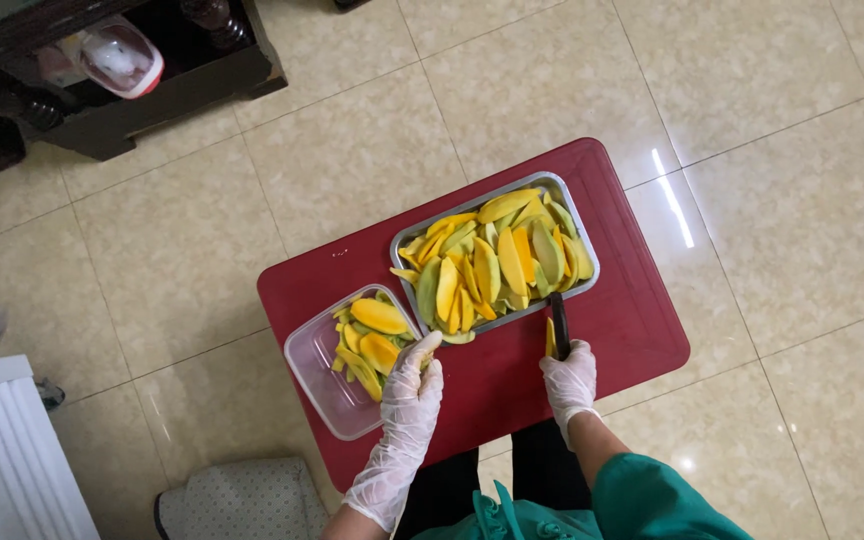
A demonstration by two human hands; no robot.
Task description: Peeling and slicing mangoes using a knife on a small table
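Observation:
A metal tray (582,247) heaped with yellow and green mango slices (497,258) sits on a small red table (632,310). At its front left stands a clear plastic container (317,370) holding several mango slices (377,335). My left hand (412,395), in a thin clear glove, rests on the container's right rim, fingertips touching a slice. My right hand (570,375), also gloved, grips a black-handled knife (558,322) with a thin yellow mango slice (550,338) against it, just in front of the tray.
The table stands on a beige tiled floor (772,200). A dark wooden furniture piece (152,95) with a red-rimmed clear container (122,55) lies at the top left. A white panel (12,450) and a patterned cushion (242,500) sit at the bottom left.

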